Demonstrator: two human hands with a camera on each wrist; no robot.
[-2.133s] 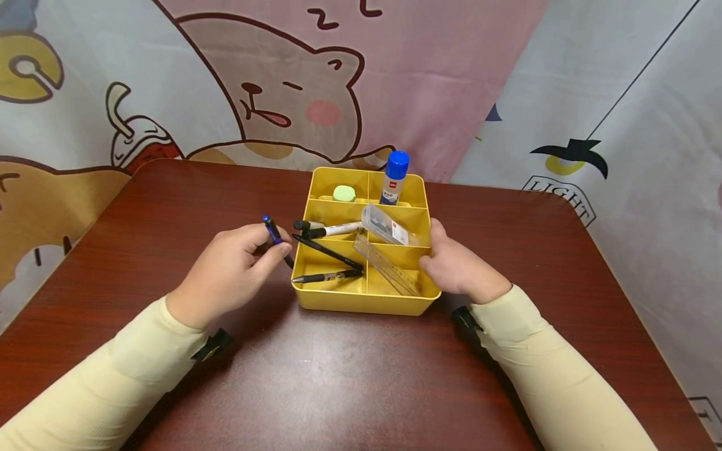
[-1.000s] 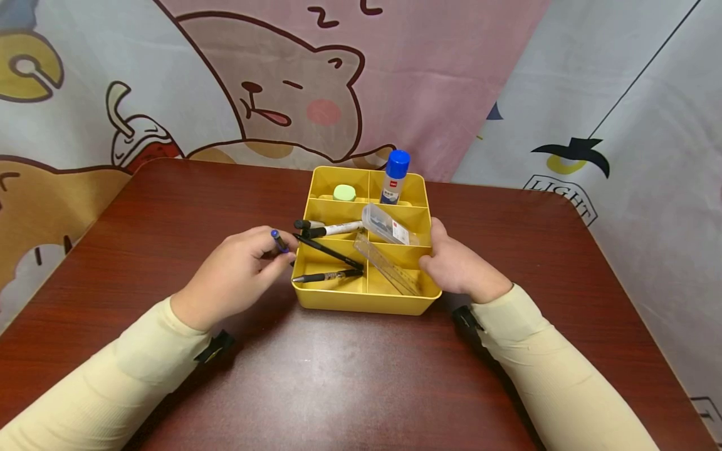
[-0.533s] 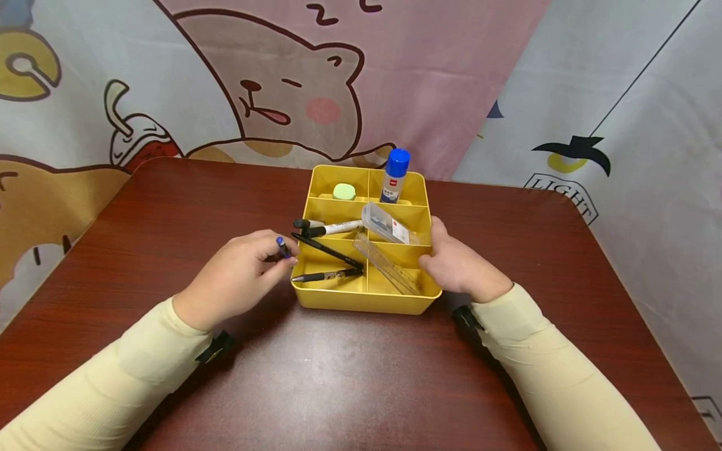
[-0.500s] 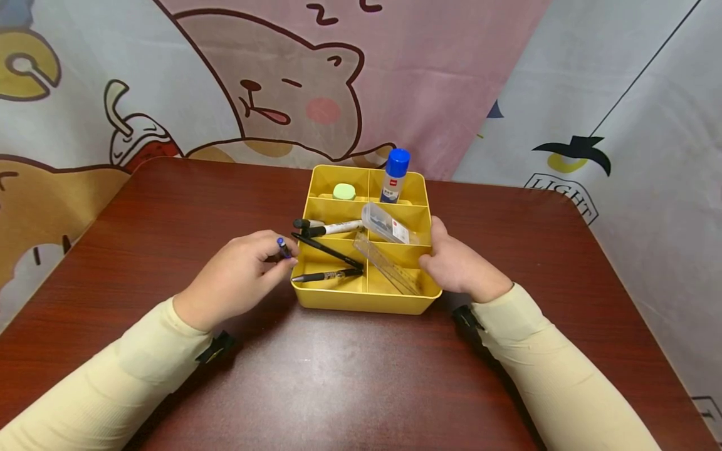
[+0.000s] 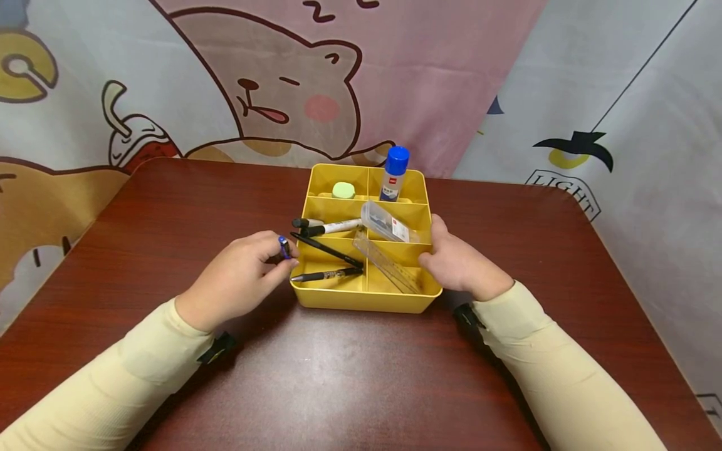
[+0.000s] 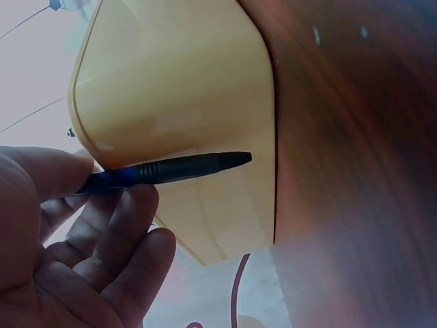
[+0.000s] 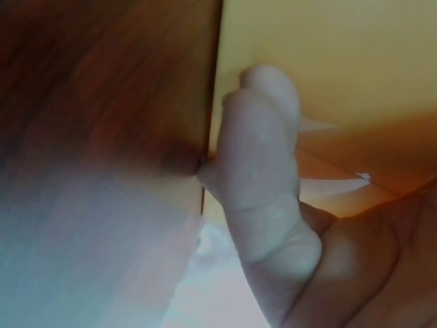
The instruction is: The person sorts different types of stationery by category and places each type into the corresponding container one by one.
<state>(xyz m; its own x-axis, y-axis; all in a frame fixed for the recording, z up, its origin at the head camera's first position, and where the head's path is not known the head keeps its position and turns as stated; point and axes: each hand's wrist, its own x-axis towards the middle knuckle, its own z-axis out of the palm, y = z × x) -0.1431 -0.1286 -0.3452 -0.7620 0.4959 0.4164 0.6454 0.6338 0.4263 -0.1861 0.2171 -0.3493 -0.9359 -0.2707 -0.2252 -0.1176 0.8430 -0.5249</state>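
Observation:
My left hand (image 5: pixel 237 275) pinches a blue pen (image 5: pixel 284 247) between thumb and fingers, just off the left wall of a yellow compartment organizer (image 5: pixel 366 302). In the left wrist view the pen (image 6: pixel 184 169) points its dark tip toward the table, in front of the organizer's outer wall. With the thumb over the rim and the fingers along the outside, my right hand (image 5: pixel 465 266) grips the organizer's right wall. Black pens (image 5: pixel 327 275), white-barrelled markers (image 5: pixel 338 227), a clear ruler (image 5: pixel 389 263), a clear plastic case (image 5: pixel 386 221) and a blue-capped glue stick (image 5: pixel 393 175) lie or stand in it.
A pale green lid (image 5: pixel 343 190) shows in the organizer's back left compartment. Pen and marker ends stick out over its left rim. The brown table (image 5: pixel 338 382) carries the organizer, and a printed cloth (image 5: pixel 440 75) hangs behind it.
My left hand has shifted slightly right toward the organizer. The pen in it has turned more upright and sits lower. The right hand and the organizer stay in place.

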